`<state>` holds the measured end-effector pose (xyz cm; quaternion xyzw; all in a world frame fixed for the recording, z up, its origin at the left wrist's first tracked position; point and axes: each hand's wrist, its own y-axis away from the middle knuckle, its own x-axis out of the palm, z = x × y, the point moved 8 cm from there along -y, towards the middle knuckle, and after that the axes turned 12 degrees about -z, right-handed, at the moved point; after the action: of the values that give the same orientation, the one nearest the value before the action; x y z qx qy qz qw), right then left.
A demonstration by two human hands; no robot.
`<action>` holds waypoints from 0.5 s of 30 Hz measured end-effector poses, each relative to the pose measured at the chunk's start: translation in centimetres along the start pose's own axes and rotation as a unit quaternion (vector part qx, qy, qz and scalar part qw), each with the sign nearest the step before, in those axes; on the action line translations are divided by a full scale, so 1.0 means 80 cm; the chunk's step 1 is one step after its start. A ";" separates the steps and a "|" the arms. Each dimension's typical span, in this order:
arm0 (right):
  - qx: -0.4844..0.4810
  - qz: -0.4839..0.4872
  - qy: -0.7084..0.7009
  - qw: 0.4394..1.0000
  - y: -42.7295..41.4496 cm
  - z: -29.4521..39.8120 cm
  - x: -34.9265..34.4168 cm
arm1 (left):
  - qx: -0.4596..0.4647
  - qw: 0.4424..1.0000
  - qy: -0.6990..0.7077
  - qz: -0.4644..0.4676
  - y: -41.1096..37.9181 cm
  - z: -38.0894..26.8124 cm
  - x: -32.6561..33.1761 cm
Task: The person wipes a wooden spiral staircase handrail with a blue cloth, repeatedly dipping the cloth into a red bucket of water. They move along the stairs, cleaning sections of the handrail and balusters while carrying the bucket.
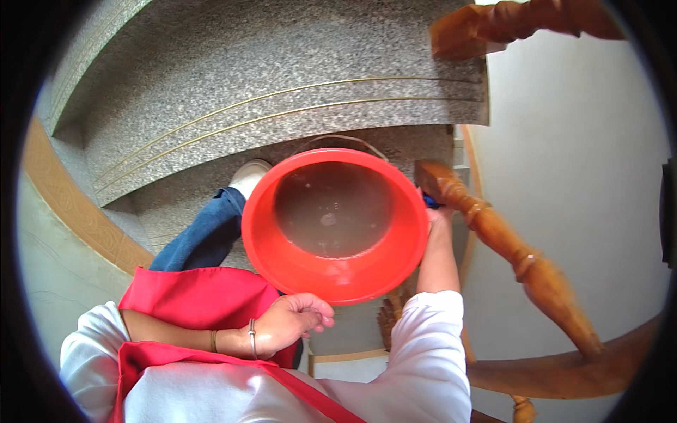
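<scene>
A red plastic bucket (333,285) holds murky grey-brown water (333,211) with a little froth on it. My left hand (293,320) is curled at the bucket's near rim, its palm hidden; I cannot tell whether it touches the rim. On the far side of the bucket's right edge, my right hand (438,212) is partly covered by the rim. It presses a blue cloth (431,201) against the base of a turned wooden baluster (492,232). The bucket's thin handle (349,138) lies behind the far rim.
Speckled granite stairs (264,63) with brass-coloured strips curve across the top. Another baluster (476,31) stands at upper right, and a wooden handrail (555,378) runs at lower right. My shoe (251,177) is on a step left of the bucket. A tan skirting board (84,195) edges the left wall.
</scene>
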<state>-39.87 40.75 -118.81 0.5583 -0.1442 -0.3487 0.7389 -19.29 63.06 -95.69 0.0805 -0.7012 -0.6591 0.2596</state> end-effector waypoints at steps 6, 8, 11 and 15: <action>0.058 0.065 0.074 0.993 -0.023 -0.053 0.009 | -0.032 0.999 -0.009 -0.020 -0.006 0.013 -0.012; 0.039 0.104 0.160 0.981 0.002 -0.060 -0.006 | -0.025 0.999 -0.028 -0.018 -0.006 0.008 -0.013; -0.220 0.215 0.479 0.822 0.066 -0.039 0.012 | -0.020 0.999 0.001 -0.034 -0.010 0.015 -0.014; -0.815 0.223 0.524 0.111 0.194 -0.025 0.120 | -0.027 0.999 -0.003 -0.029 -0.005 0.017 -0.006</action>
<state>-26.32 37.75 -106.83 -0.3894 0.5310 0.3010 0.6898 -19.62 64.43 -96.16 0.0912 -0.6817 -0.6850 0.2404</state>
